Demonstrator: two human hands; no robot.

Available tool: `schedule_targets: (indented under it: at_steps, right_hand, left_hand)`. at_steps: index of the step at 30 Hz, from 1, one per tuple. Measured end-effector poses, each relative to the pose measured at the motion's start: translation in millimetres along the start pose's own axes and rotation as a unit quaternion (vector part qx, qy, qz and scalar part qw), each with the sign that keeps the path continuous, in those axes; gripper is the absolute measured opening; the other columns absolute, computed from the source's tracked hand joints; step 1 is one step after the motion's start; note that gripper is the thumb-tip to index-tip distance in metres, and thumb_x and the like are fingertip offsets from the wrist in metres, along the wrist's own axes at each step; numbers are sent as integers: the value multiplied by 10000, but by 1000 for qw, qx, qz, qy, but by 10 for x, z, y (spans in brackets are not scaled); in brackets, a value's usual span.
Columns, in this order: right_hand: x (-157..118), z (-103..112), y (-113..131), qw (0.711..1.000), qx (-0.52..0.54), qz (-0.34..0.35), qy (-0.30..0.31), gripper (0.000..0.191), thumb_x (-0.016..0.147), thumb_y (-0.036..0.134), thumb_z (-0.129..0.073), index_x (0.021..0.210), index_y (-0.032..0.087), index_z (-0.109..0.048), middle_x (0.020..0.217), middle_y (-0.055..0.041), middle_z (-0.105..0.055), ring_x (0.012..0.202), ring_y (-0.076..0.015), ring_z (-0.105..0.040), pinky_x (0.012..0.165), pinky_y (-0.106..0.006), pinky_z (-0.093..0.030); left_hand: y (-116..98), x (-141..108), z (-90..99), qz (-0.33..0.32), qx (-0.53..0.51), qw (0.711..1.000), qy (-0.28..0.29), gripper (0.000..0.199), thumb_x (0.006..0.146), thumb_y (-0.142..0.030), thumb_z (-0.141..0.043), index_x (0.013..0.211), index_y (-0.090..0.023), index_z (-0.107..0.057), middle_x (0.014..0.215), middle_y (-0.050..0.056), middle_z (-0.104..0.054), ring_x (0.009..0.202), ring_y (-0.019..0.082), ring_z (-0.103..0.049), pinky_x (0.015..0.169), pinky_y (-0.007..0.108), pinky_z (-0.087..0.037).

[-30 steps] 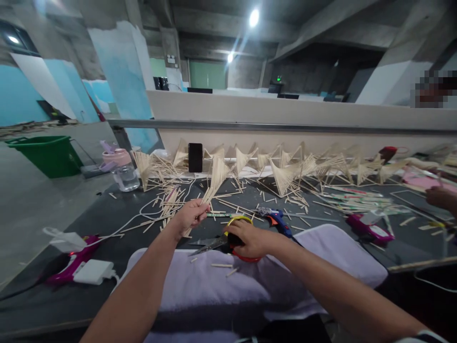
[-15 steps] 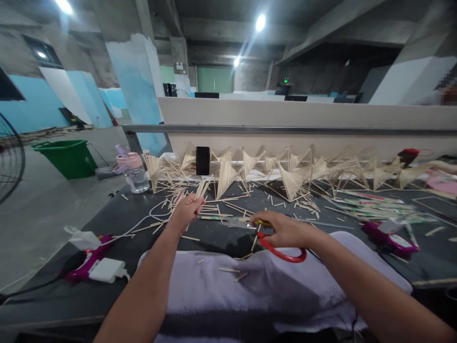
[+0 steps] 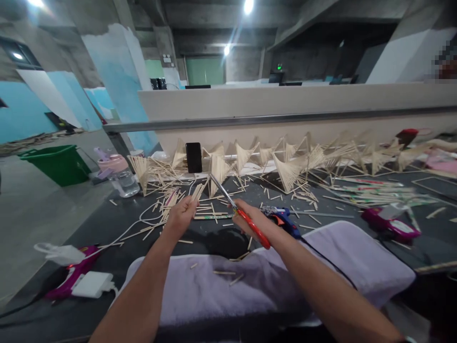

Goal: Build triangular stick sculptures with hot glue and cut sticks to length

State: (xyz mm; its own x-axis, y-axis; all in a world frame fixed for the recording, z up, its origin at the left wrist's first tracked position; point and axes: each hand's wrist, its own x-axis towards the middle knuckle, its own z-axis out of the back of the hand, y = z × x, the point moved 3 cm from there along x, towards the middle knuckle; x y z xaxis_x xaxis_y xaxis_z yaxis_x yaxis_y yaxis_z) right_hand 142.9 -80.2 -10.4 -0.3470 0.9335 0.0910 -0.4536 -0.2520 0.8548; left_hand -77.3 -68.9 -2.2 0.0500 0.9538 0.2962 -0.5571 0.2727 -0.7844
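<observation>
My left hand [image 3: 183,213] is closed round a small bundle of thin wooden sticks [image 3: 198,191], whose ends poke up above the fist. In my right hand [image 3: 246,215] is a pair of scissors with a red handle [image 3: 254,227]. Their metal blades [image 3: 222,188] point up and to the left, apart from the bundle, and look closed together. Beside the right wrist lies a blue hot glue gun [image 3: 288,223] with its cord trailing over a pale purple towel [image 3: 357,257].
Fan-shaped stick frames [image 3: 290,174] line the back of the dark table among loose cut sticks. A phone [image 3: 193,157] stands upright there. At left are a water bottle [image 3: 121,176] and a power strip [image 3: 73,276]; another purple power strip [image 3: 391,226] sits right.
My right hand has moved left and turned the scissors from lying sideways to pointing up and forward. The glue gun now shows beside it. The view has shifted slightly.
</observation>
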Motion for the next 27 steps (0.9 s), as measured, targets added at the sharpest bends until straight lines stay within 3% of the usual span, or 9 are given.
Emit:
schedule_targets:
  at_steps: [6, 10, 16, 21, 27]
  right_hand:
    - [33, -48, -86, 999, -37, -31, 16, 268, 731, 164, -391, 962, 213, -519, 522, 52, -435, 446, -95, -456, 445, -185, -362]
    - [51, -60, -34, 996, -91, 15, 20, 235, 715, 166, -435, 921, 215, -535, 585, 34, -497, 495, -96, -466, 487, -187, -367]
    - [66, -79, -58, 994, -104, -14, 23, 252, 715, 168, -423, 928, 224, -545, 547, 36, -492, 455, -99, -455, 450, -188, -337]
    - [66, -84, -62, 993, -114, 20, 1, 231, 705, 145, -413, 870, 219, -557, 584, 30, -512, 494, -99, -472, 492, -190, -353]
    - [91, -99, -118, 994, -107, 17, 22, 247, 700, 134, -423, 890, 213, -559, 558, 31, -504, 512, -109, -486, 494, -184, -358]
  left_hand:
    - [-59, -4, 45, -41, 126, 989, -72, 260, 837, -360, -372, 695, -195, -516, 539, -32, -439, 547, 125, -425, 557, 231, -298]
    - [-101, -17, -28, -64, 143, 987, -43, 241, 839, -332, -382, 658, -202, -475, 568, -24, -441, 561, 130, -429, 562, 231, -293]
    - [-141, -20, -89, -77, 163, 983, -10, 239, 836, -307, -396, 632, -200, -456, 576, -22, -431, 566, 129, -428, 570, 231, -286]
    - [-136, -19, -118, -74, 167, 983, 17, 220, 836, -297, -402, 651, -199, -469, 587, -22, -436, 582, 127, -439, 575, 227, -288]
    - [-134, -18, -111, -65, 169, 983, 26, 249, 833, -311, -398, 622, -194, -462, 562, -28, -430, 555, 122, -419, 560, 225, -286]
